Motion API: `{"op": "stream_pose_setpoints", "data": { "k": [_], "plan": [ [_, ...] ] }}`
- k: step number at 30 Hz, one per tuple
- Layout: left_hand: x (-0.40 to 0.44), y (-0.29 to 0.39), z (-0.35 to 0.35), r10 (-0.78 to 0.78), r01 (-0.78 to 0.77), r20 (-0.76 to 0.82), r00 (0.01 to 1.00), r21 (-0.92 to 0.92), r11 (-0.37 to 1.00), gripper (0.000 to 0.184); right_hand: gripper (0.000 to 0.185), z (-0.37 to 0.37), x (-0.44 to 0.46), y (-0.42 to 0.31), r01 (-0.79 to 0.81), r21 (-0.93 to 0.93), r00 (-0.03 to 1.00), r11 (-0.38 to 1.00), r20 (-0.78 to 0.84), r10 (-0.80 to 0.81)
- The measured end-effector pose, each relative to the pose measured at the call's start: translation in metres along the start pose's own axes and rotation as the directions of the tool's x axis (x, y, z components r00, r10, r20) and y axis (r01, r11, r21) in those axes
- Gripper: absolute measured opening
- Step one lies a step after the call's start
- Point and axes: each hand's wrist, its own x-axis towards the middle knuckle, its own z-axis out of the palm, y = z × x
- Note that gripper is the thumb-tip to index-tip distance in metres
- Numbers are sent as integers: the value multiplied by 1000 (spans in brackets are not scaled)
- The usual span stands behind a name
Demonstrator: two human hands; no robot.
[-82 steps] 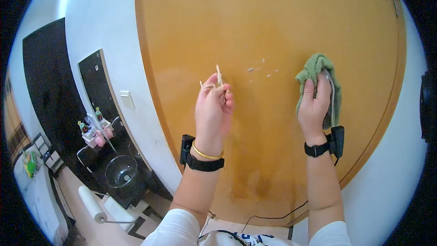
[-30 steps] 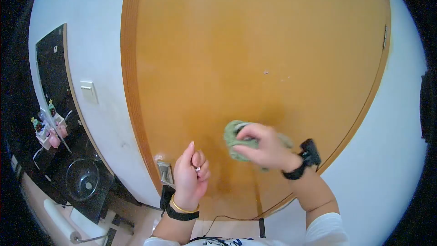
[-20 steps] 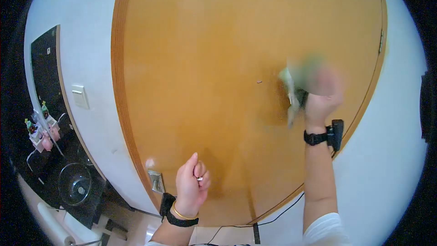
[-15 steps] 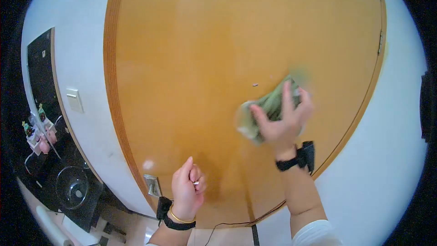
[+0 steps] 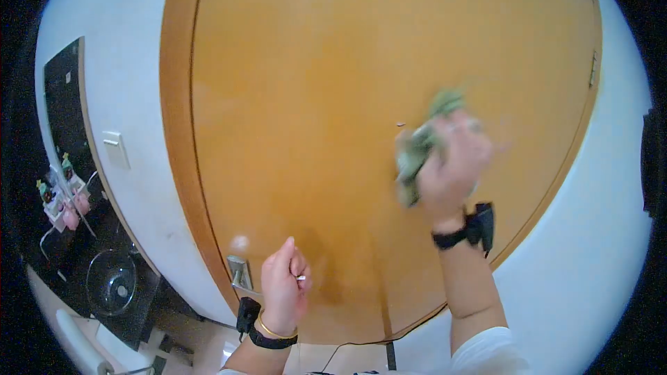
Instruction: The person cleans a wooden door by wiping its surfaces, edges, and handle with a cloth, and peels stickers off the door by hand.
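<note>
A green cloth (image 5: 415, 156), crumpled and blurred by motion, is pressed against the wooden door (image 5: 299, 132) by my right hand (image 5: 455, 160), whose fingers are curled over it. One end of the cloth sticks out above the knuckles. Lower down, my left hand (image 5: 283, 281) is closed in a loose fist in front of the door, thumb up. A small silvery bit, perhaps a ring, shows at its fingers, and I see nothing else in it. Beside this hand is the metal door handle (image 5: 240, 272). A small dark mark (image 5: 401, 124) shows on the door left of the cloth.
The door frame (image 5: 179, 97) runs up the left side, with a light switch (image 5: 115, 149) on the white wall. Further left are a glass basin (image 5: 111, 282) on a dark counter and a mirror. A hinge (image 5: 593, 69) sits at right. A thin cable (image 5: 361, 342) crosses below.
My right hand has slid slightly right on the door, and its spread fingers have curled over the cloth, bunching it up. The view has shifted slightly; my left hand stays almost where it was.
</note>
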Motion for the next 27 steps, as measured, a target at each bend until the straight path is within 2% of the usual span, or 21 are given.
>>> {"op": "stream_pose_setpoints", "data": {
  "k": [2, 5, 7, 10, 13, 15, 17, 20, 23, 25, 27],
  "plan": [
    [4, 0, -10, 7, -7, 5, 1000, -13, 1000, 46, 36, 8, -40, -30, 172, 269, 963, 948, 156, -219],
    [3, 14, -21, 40, -41, -34, 999, -20, 999, 45, 41, 14, -7, -18, 276, 290, 941, 916, 112, -319],
    [9, 18, -31, 62, -64, -89, 994, -24, 998, 46, 43, 25, 39, -9, 157, 115, 986, 981, -67, -150],
    [12, 21, -43, 42, -46, -122, 992, -33, 998, 47, 43, 40, 76, -18, -70, -74, 964, 995, -262, 49],
    [15, 24, -51, 34, -37, -136, 990, -17, 999, 47, 43, 48, 46, -72, 12, 101, 998, 995, -60, -5],
    [18, 24, -48, 37, -39, -121, 992, -10, 999, 48, 36, 50, -7, -108, 175, 162, 971, 971, 133, -197],
    [18, 24, -43, 50, -51, -93, 994, -7, 999, 48, 34, 57, -55, -124, 269, 575, 856, 773, 225, -465],
    [17, 21, -34, 55, -55, -5, 998, 68, 996, 48, 32, 41, -63, -123, 421, 547, 831, 724, 88, -550],
    [11, 28, -24, 17, -16, -16, 1000, 74, 997, 48, 33, 23, -28, -63, 299, 533, 891, 791, 141, -432],
    [8, 33, -24, 113, -114, 19, 993, 136, 984, 49, 40, 5, -7, -14, 225, 172, 970, 959, 58, -238],
    [9, 37, -30, 160, -163, 26, 987, 146, 976, 49, 41, -2, 9, 46, -30, 8, 998, 1000, -53, 30]
  ]
}}
